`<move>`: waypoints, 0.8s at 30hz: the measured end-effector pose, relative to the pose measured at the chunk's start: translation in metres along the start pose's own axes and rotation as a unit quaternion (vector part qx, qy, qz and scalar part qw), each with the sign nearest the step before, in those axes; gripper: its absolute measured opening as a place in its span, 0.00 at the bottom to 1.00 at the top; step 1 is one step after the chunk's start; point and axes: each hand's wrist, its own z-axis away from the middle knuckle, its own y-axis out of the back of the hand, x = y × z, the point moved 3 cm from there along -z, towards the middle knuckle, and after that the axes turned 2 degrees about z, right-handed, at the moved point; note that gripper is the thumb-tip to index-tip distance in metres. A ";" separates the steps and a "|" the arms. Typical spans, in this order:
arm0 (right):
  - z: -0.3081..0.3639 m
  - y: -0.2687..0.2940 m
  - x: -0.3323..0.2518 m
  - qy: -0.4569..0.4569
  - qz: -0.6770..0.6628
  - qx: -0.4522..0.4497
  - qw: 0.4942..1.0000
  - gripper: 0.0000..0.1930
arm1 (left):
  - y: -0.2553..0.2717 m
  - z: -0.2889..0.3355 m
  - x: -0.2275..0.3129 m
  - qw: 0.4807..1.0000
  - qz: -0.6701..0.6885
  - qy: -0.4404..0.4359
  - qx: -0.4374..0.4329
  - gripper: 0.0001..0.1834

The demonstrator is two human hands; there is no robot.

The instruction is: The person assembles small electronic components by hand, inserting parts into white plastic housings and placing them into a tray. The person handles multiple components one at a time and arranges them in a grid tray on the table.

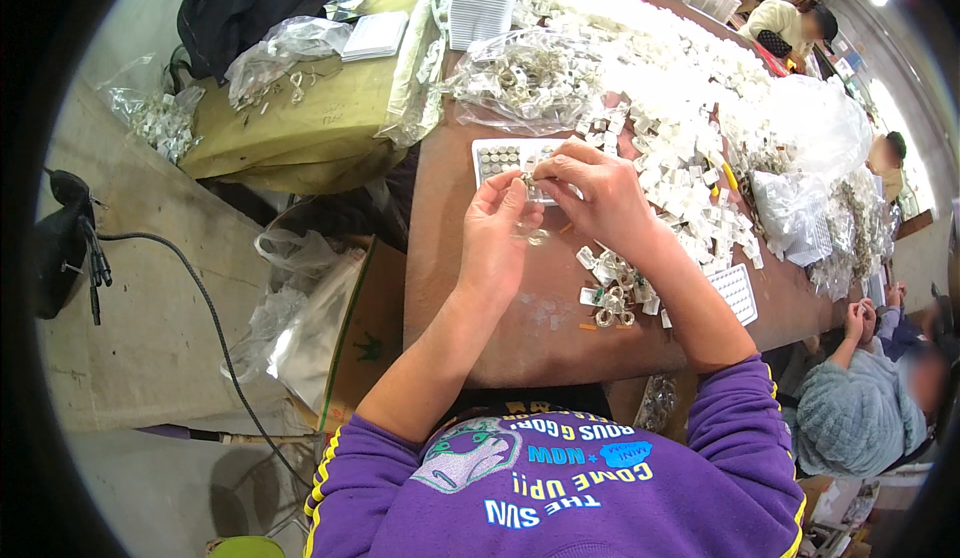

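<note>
My left hand and my right hand meet over the brown table, fingertips pinched together. Between them is a small keychain-like piece; pale rings dangle below my left fingertips, and the rest is hidden by my fingers. Just behind the hands lies a white tray with rows of round grey discs, partly covered by the fingers. Beside my right forearm is a small heap of white tags with metal rings.
White tags pile across the table's right and far side. A clear bag of metal rings sits behind the tray. White trays are stacked farther back. A cardboard box stands left. A co-worker in grey-blue sits right.
</note>
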 end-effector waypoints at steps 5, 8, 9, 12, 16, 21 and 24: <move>0.002 0.000 -0.006 0.079 0.078 0.016 0.994 0.11 | 0.001 0.001 0.000 1.000 -0.005 -0.002 -0.001 0.09; 0.007 -0.003 -0.008 0.084 0.087 0.037 0.992 0.12 | 0.002 0.000 -0.001 1.000 0.001 0.004 0.000 0.09; 0.009 -0.004 -0.007 0.078 0.087 0.031 0.993 0.11 | 0.002 -0.001 -0.002 1.000 0.002 0.009 0.003 0.09; 0.010 -0.004 0.004 -0.006 -0.029 0.035 0.999 0.09 | 0.003 -0.001 -0.002 1.000 0.015 0.004 0.000 0.10; 0.006 -0.001 0.048 -0.172 -0.130 0.041 0.976 0.07 | 0.000 -0.001 -0.002 1.000 0.012 0.004 -0.011 0.10; 0.001 -0.014 0.099 -0.165 0.085 -0.032 0.982 0.07 | 0.002 -0.002 0.000 1.000 0.019 0.008 0.000 0.10; 0.005 -0.028 0.109 -0.139 0.099 -0.044 0.984 0.07 | 0.005 -0.003 0.000 1.000 0.023 0.017 0.000 0.10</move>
